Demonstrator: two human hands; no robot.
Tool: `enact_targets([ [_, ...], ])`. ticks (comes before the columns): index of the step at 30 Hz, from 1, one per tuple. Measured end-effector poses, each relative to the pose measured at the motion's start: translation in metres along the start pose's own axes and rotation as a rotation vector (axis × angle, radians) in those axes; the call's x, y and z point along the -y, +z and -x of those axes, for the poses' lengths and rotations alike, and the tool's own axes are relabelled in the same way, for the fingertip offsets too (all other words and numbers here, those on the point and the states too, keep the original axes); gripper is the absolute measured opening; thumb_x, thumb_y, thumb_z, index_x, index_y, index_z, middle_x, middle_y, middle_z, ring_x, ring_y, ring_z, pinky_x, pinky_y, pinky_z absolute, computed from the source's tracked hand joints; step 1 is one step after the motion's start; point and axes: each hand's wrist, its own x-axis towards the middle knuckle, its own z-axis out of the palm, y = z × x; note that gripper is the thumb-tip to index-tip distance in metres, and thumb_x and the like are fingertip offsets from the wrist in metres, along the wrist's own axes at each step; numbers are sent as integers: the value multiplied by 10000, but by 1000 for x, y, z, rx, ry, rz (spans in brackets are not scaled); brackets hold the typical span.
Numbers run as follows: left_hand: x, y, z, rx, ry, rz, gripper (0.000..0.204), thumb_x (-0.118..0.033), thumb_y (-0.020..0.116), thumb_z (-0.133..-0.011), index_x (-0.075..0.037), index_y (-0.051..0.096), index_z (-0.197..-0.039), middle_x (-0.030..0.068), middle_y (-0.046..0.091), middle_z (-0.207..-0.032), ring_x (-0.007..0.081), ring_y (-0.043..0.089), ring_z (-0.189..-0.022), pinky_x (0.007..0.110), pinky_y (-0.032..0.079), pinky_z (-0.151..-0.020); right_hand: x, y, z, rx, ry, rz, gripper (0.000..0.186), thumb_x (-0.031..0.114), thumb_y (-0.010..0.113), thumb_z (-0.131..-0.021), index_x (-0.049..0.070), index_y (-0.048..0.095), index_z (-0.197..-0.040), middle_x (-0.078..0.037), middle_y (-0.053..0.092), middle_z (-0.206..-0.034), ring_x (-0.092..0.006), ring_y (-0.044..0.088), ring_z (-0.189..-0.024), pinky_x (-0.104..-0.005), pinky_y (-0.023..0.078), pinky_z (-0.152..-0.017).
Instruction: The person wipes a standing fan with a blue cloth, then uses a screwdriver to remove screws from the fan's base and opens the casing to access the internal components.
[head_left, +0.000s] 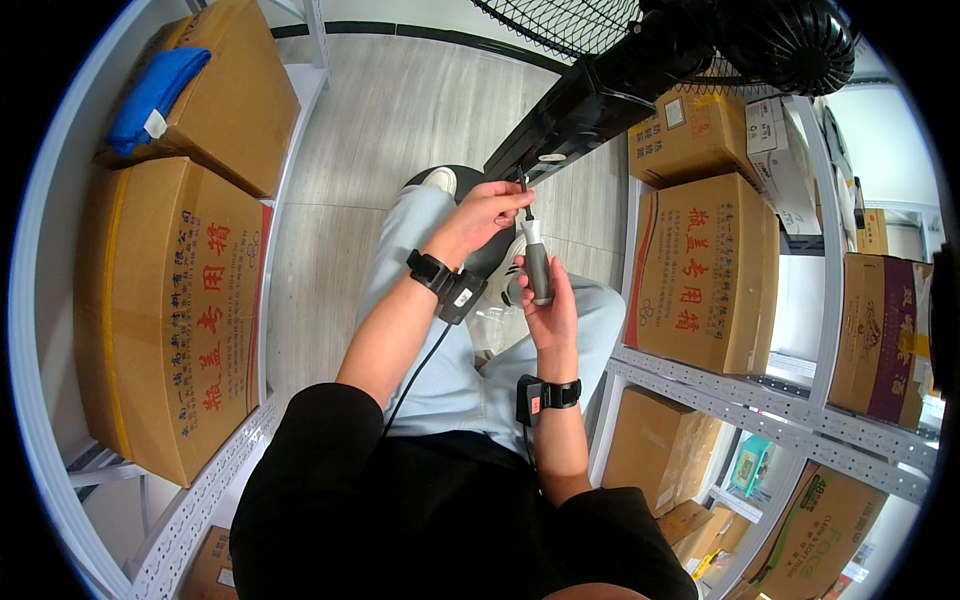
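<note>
Holding a grey-handled screwdriver (538, 275) over my legs (600, 310), tip by the black fan column (585, 110); contact unclear. Left hand (492, 208) pinched nearly closed on the dark shaft; right hand (549, 312) curled around the handle. Should handle light and stiff, shaft likely slick, handle the surer hold. Column edge crowds the tip. Cartons (705, 280) on shelves (690, 385) both sides; bare floor (335, 210) beyond my left leg, more room there.

Black fan (620, 80), wire-grilled, column slanting. Screwdriver (539, 268), grey handle, white collar, dark shaft; near side of fan, tip toward column; contact unclear.
</note>
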Motion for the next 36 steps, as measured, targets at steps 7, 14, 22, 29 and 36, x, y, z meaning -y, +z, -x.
enact_targets([
  [7,-1,-3,0,63,29,35,181,-104,653,-867,1,601,-1005,27,600,-864,19,412,-603,159,319,-512,-1,-2,1,-6,32,-43,345,308,461,-989,24,531,-1172,-166,649,-1040,-149,636,-735,-203,503,-570],
  [14,2,-2,-1,-17,65,-81,197,-85,625,-876,11,582,-1042,97,630,-945,21,422,-618,161,323,-518,-1,0,0,-12,35,-47,340,297,458,-991,8,536,-1152,-176,655,-1030,-156,635,-734,-211,506,-576],
  [22,-1,-1,-1,56,71,68,191,-75,619,-879,19,578,-1040,84,622,-909,30,431,-621,163,326,-521,0,-1,1,1,54,-68,339,293,451,-993,2,530,-1149,-180,652,-1029,-154,622,-727,-215,499,-573],
  [29,0,0,-1,-11,104,35,200,-38,578,-883,37,570,-1067,125,633,-949,42,417,-611,169,327,-525,0,2,-1,-15,69,-50,323,273,443,-995,1,528,-1146,-168,651,-1006,-142,602,-701,-212,481,-558],
  [36,0,-3,-3,-16,158,144,265,-63,496,-848,56,568,-1074,150,632,-947,69,415,-631,194,325,-528,-1,10,2,-63,-58,142,340,203,471,-980,-16,483,-1240,-143,643,-979,-115,579,-691,-204,436,-525],
])
